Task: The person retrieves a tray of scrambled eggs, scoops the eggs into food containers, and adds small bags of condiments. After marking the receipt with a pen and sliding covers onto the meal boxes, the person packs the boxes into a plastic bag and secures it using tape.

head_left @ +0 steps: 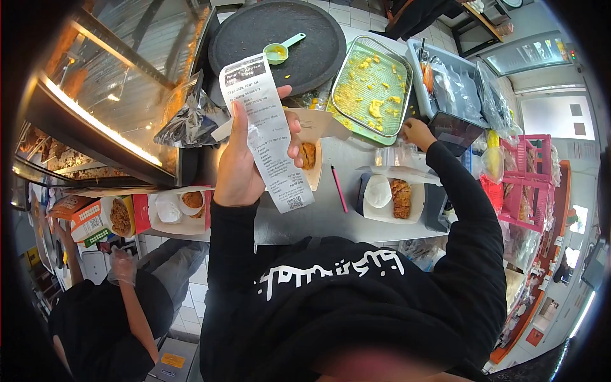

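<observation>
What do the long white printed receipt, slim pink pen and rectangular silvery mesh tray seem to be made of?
Long white printed receipt: thin matte paper; its top curls over.
Slim pink pen: probably smooth plastic, judging by its even colour.
Rectangular silvery mesh tray: likely shiny metal, from its bright rim and fine grid.

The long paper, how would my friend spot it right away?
Find the big round dark tray at the top. By its lower edge, the person's left hand holds a white receipt. Unlike the pink pen nearby, it's a paper strip covered in print, with a square code near its bottom.
</observation>
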Motion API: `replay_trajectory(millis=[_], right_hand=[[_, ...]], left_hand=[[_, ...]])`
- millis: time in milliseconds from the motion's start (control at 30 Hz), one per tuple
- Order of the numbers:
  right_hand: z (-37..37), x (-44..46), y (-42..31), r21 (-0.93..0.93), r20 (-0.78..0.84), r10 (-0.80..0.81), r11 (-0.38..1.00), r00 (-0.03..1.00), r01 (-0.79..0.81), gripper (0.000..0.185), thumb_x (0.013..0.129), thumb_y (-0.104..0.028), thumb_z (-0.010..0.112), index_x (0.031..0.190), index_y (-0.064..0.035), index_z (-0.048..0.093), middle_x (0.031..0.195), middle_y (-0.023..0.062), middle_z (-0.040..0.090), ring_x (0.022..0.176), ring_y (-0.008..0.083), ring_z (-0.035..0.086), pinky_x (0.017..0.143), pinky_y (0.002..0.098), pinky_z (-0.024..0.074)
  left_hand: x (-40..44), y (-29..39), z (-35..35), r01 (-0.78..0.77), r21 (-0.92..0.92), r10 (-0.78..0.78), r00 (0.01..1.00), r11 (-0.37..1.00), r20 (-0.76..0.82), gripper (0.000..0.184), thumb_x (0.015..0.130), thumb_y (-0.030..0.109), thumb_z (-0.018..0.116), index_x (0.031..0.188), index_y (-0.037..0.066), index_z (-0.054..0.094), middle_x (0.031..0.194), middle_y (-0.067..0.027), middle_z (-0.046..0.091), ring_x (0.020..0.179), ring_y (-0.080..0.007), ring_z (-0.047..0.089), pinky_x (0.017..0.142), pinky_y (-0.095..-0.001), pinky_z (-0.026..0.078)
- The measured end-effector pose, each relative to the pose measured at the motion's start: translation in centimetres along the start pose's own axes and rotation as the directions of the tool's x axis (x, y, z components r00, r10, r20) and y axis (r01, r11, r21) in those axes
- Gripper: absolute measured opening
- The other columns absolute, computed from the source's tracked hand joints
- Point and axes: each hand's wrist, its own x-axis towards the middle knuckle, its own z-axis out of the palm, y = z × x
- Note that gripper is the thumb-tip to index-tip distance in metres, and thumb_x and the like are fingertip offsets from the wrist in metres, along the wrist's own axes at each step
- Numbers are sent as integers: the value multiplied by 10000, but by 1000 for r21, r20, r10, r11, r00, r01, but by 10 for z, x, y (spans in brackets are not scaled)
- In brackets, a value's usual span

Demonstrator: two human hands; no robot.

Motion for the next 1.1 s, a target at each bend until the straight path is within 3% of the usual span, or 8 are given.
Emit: replay_trajectory(millis=[200,267,333,433,600,733,1000,1100], right_hand=[[5,27,14,338,73,86,935,994,-106,221,893,-100,493,976,97,549,845,162,639,724,267,663,658,345,570],[12,28,29,386,-9,-88,918,996,85,244,902,-118,486,998,99,540,897,164,633,769,266,659,699,355,565],[19,22,23,757,-66,144,651,987,-44,288,927,-159,477,1060,92,524,1000,165,608,872,241,641,742,354,553],[26,24,24,849,-73,97,528,993,11,288,945,-174,465,1090,66,528,1008,149,608,899,218,630,733,348,540],[60,48,55,530,-509,20,795,861,295,273,958,-165,430,1073,43,564,983,135,645,885,223,600,760,321,448],[82,40,52,694,-513,78,623,855,360,247,948,-136,430,1055,17,590,960,147,654,871,207,608,754,317,453],[76,-29,39,514,-565,56,804,823,297,204,928,-69,438,1058,39,554,921,132,635,844,183,568,772,299,443],[66,-53,31,578,-563,-64,682,824,447,204,930,-47,436,1076,16,563,937,68,634,830,139,564,757,275,446]], left_hand=[[-1,-2,7,14,26,-14,1000,1000,4,709,941,602,256,1339,26,369,894,-91,557,680,-157,547,629,-330,496],[-3,0,7,7,28,-7,1000,1000,10,706,943,599,256,1338,25,370,894,-89,557,682,-156,545,630,-328,494],[-7,3,6,-5,27,5,1000,1000,1,705,944,597,257,1339,24,369,894,-88,556,686,-155,543,631,-327,493],[-10,5,9,-7,66,10,999,998,-45,682,948,589,262,1339,39,359,884,-73,524,668,-150,516,607,-322,470],[-17,1,6,5,50,0,997,999,-84,673,948,586,267,1341,47,358,885,-70,523,676,-155,514,610,-327,464],[-29,-1,-1,3,26,0,993,1000,-117,689,945,592,266,1342,37,360,895,-81,551,691,-163,533,630,-339,484],[-47,-8,-6,-26,15,28,986,1000,-165,686,942,599,257,1339,48,355,917,-90,549,713,-168,531,633,-339,479],[-50,-8,1,-40,-30,36,993,999,-113,706,933,617,251,1342,50,351,928,-90,551,718,-166,533,643,-343,483]])
